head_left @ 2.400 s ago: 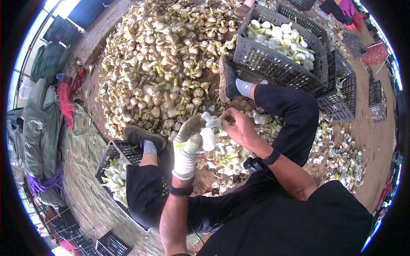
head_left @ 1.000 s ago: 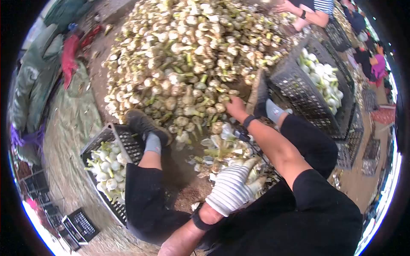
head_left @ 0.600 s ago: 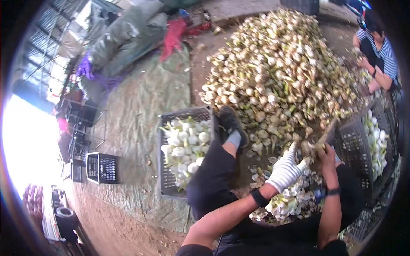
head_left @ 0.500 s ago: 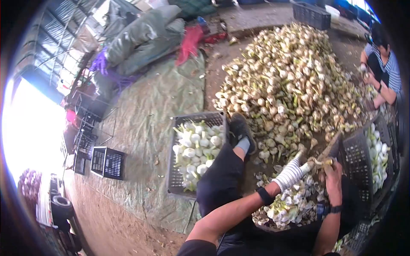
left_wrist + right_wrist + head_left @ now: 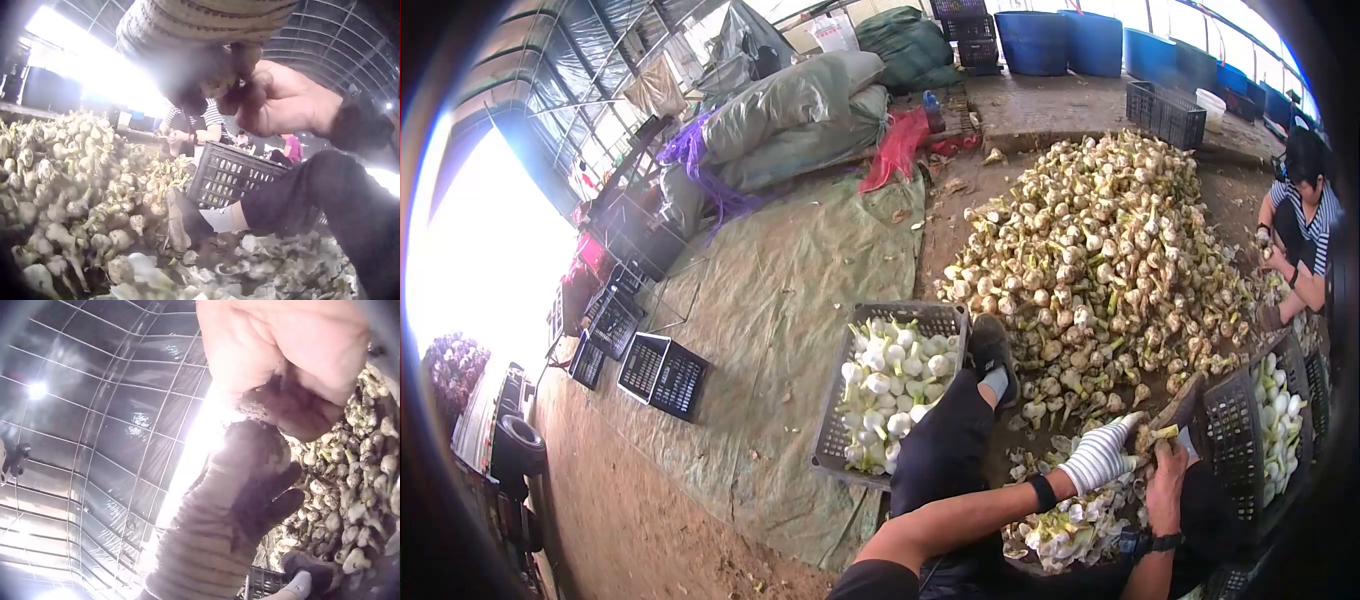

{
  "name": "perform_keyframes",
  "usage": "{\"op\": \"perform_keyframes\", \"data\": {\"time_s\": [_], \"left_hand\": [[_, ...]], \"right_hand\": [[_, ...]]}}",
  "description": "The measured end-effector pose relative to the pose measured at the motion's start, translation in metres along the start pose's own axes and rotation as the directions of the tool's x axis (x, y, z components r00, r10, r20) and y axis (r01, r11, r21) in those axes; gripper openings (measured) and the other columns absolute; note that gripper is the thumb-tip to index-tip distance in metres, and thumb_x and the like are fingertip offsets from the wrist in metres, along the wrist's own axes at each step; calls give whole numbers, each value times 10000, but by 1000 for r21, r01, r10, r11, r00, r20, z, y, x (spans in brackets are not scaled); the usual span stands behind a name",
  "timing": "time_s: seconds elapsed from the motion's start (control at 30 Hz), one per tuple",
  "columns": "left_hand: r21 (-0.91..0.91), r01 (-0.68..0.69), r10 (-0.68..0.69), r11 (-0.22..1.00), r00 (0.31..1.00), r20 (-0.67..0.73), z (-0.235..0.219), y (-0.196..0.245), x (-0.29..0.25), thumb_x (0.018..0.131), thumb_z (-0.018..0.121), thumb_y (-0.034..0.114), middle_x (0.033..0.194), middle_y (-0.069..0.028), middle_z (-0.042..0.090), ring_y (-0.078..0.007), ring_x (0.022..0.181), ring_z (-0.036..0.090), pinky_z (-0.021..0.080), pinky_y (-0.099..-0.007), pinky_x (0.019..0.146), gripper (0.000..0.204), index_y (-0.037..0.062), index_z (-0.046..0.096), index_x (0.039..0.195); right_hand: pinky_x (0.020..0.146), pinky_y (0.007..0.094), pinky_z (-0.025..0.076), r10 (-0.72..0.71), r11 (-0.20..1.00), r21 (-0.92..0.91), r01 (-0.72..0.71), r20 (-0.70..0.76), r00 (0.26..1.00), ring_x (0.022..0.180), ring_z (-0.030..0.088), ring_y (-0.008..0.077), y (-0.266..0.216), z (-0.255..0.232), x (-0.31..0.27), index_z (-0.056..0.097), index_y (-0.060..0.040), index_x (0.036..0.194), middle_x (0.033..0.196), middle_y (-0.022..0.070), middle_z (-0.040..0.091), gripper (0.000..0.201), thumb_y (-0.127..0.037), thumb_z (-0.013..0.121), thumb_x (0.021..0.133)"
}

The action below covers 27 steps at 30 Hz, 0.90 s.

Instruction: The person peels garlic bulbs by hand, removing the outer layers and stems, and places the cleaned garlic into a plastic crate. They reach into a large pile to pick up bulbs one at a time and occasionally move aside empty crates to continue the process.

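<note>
A white striped glove covers the left hand (image 5: 1097, 459), whose fingers curl round an unpeeled garlic bulb (image 5: 1143, 437) above the heap of peelings. The bare right hand (image 5: 1168, 484) pinches the same garlic at its greenish stem (image 5: 1165, 432). In the left wrist view the gloved hand (image 5: 206, 25) and the bare right hand (image 5: 287, 100) meet at the bulb, which is dark and partly hidden. Seen from the right wrist, the bare fingers (image 5: 294, 409) touch the glove's dirty fingertips, and the garlic is mostly covered.
A large garlic pile (image 5: 1100, 260) rises beyond the feet. One crate (image 5: 830, 440) of peeled white garlic stands left of the legs, another (image 5: 1235, 440) at the right. Loose peelings (image 5: 1075, 530) lie between the legs. A person in stripes (image 5: 1305, 225) sits at the far right.
The head view has swung left and up. The white bulb held at first is gone from the hands; the right hand reached to the pile, and both hands now hold an unpeeled bulb.
</note>
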State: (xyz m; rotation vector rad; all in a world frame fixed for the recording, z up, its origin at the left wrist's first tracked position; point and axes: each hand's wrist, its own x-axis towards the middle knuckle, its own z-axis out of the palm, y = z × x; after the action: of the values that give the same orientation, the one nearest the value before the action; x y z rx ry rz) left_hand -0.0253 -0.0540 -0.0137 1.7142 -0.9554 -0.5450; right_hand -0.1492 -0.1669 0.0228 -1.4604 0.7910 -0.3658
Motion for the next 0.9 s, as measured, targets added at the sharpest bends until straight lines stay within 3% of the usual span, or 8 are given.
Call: {"op": "perform_keyframes", "data": {"time_s": [0.07,0.1,0.23,0.27,0.37,0.5,0.77,0.9], "left_hand": [[166,-17,17,986,1000,2,0,7,-4,735,761,245,1144,-261,611,-384,989,630,521,-422,811,746,-9,441,1359],[229,-4,6,973,1000,-8,6,2,-3,717,770,245,1150,-248,598,-389,963,628,523,-430,788,747,-2,446,1343],[255,-224,279,941,939,-202,20,-20,-4,694,762,228,1162,-252,584,-426,960,613,524,-448,792,753,4,447,1340],[270,-96,132,958,984,-119,22,-23,-1,684,771,224,1210,-279,559,-438,990,609,526,-445,811,783,-1,431,1353],[188,34,-36,982,999,6,5,-7,1,644,800,196,1263,-322,508,-461,967,606,529,-463,774,854,-18,394,1364],[190,40,-31,981,998,-54,12,-16,4,629,788,157,1278,-330,494,-465,982,600,527,-460,781,859,-11,388,1371],[178,18,11,984,987,-158,8,-6,6,670,758,160,1249,-343,526,-469,980,600,525,-445,787,764,-27,429,1335],[-571,160,-287,805,948,-138,18,-21,21,784,748,365,985,-275,654,-233,933,653,520,-359,787,676,-121,528,1199]], "right_hand": [[885,380,423,-237,828,-513,228,50,970,1030,523,274,14,-7,-3,522,33,1141,1146,158,520,266,-30,475,886],[951,412,398,-388,446,-818,363,189,902,1104,496,339,34,-17,-2,499,39,1172,1212,203,484,329,65,457,847],[1057,447,345,-361,914,-195,355,4,933,1260,419,413,171,-70,59,427,-8,1341,1353,247,421,592,169,461,777],[1087,453,315,-295,919,-270,286,10,956,1309,380,405,186,-76,67,386,-25,1392,1404,246,383,650,176,458,778],[1154,452,235,-331,550,-746,375,218,918,1415,279,364,128,-65,43,294,-32,1478,1504,229,296,693,155,420,822],[1169,442,204,-291,409,-839,360,253,922,1431,247,352,116,-61,51,277,-15,1482,1517,212,285,697,122,379,806],[1169,452,202,-343,544,-752,372,205,917,1427,254,343,107,-43,45,275,-12,1482,1519,212,284,703,110,388,799],[1159,456,224,-388,488,-752,443,267,882,1417,272,336,135,-71,69,273,-16,1479,1518,207,283,610,39,412,887]]}}
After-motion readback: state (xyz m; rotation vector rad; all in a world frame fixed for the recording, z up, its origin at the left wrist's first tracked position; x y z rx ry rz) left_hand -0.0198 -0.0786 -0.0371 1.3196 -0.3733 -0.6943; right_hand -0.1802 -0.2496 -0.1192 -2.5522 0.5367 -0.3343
